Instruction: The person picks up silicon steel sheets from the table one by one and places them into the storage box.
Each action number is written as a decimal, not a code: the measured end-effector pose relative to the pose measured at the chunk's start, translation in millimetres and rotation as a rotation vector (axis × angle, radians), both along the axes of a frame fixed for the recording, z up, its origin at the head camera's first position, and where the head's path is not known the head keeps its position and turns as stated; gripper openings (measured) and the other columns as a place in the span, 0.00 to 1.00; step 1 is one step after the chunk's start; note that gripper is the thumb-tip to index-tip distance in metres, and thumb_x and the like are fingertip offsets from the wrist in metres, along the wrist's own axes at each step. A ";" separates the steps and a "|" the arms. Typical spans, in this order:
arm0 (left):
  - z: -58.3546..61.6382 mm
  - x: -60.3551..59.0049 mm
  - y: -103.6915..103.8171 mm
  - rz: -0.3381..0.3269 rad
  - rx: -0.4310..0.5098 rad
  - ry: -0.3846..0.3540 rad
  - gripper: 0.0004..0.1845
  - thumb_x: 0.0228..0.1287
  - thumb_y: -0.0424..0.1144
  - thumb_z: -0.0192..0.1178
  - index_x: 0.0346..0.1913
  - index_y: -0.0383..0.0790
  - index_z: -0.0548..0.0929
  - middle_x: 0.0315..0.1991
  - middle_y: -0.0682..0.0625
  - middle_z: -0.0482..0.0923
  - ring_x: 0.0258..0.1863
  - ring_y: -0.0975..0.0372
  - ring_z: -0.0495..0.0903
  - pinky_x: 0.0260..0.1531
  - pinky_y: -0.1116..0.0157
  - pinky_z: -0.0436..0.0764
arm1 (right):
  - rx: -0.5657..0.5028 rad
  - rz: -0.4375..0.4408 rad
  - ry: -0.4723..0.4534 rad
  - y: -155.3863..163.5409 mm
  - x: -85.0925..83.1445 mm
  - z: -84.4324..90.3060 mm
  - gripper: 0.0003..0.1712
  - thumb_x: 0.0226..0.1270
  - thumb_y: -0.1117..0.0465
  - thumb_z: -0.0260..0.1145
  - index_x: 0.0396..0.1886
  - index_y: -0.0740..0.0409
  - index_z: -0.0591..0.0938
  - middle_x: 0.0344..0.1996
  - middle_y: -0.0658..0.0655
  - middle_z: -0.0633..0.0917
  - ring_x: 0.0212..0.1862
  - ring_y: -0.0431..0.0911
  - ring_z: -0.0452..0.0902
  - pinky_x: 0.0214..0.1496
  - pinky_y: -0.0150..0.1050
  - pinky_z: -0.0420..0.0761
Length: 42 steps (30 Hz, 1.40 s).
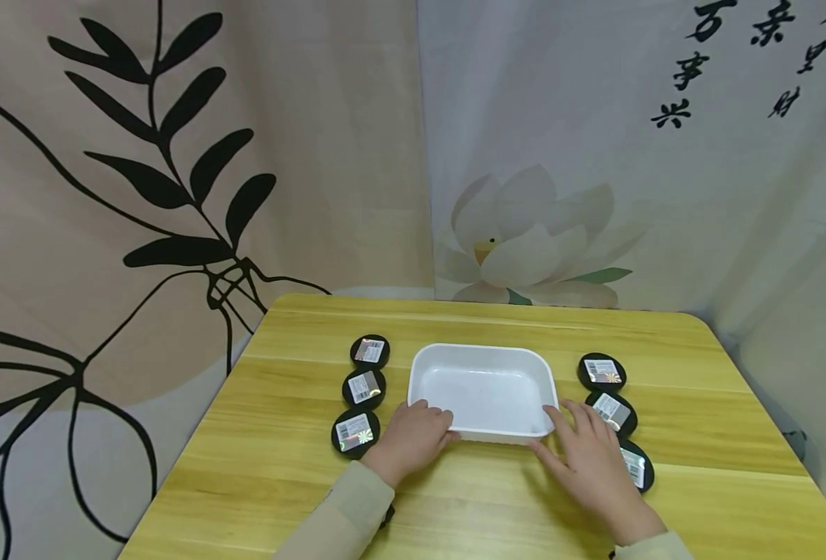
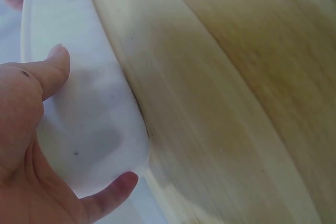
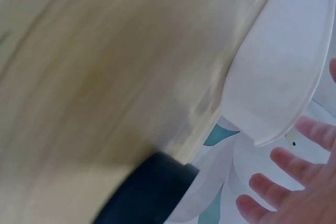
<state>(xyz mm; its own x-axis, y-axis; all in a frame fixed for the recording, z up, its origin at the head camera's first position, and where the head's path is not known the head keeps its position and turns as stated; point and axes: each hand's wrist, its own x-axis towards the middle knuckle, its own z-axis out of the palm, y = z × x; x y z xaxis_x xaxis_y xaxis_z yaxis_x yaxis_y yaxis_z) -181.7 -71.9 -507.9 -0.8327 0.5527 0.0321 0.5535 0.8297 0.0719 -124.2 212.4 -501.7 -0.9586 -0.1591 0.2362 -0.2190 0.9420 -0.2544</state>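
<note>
A white rectangular tray (image 1: 483,393) with rounded corners sits upright on the table. My left hand (image 1: 413,442) grips its near left corner. In the left wrist view, the thumb lies along the tray's outer wall (image 2: 100,103) and a finger reaches round the end. At the near right corner, my right hand (image 1: 590,467) has its fingers spread, the fingertips right at the rim. The right wrist view shows those fingers straight beside the tray's end (image 3: 278,61).
Left of the tray runs a column of round black containers (image 1: 355,432) with barcode stickers. Another such column (image 1: 602,372) stands to the right, partly behind my right hand. The wooden table (image 1: 497,513) ends at the back before hanging printed cloths (image 1: 343,155).
</note>
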 end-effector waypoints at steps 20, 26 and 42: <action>0.4 0.8 0.6 0.002 0.000 -0.003 0.17 0.73 0.59 0.55 0.33 0.51 0.78 0.36 0.58 0.86 0.34 0.61 0.76 0.36 0.60 0.75 | -0.029 -0.135 -0.036 23.1 0.4 -7.7 0.35 0.71 0.44 0.63 0.67 0.62 0.73 0.61 0.73 0.75 0.63 0.69 0.66 0.62 0.71 0.64; 0.6 0.7 1.2 0.005 0.000 -0.005 0.17 0.73 0.59 0.55 0.33 0.51 0.78 0.35 0.58 0.86 0.34 0.60 0.76 0.36 0.59 0.75 | -0.030 -0.185 -0.082 32.7 0.2 -11.7 0.35 0.70 0.45 0.65 0.66 0.65 0.74 0.59 0.75 0.75 0.60 0.72 0.66 0.58 0.71 0.66; 0.1 1.0 0.3 0.001 -0.002 -0.007 0.18 0.74 0.60 0.53 0.32 0.51 0.76 0.34 0.58 0.84 0.34 0.61 0.75 0.35 0.61 0.72 | -0.042 -0.236 -0.155 52.9 -2.2 -11.9 0.16 0.65 0.53 0.66 0.43 0.62 0.81 0.44 0.71 0.77 0.46 0.69 0.70 0.40 0.62 0.70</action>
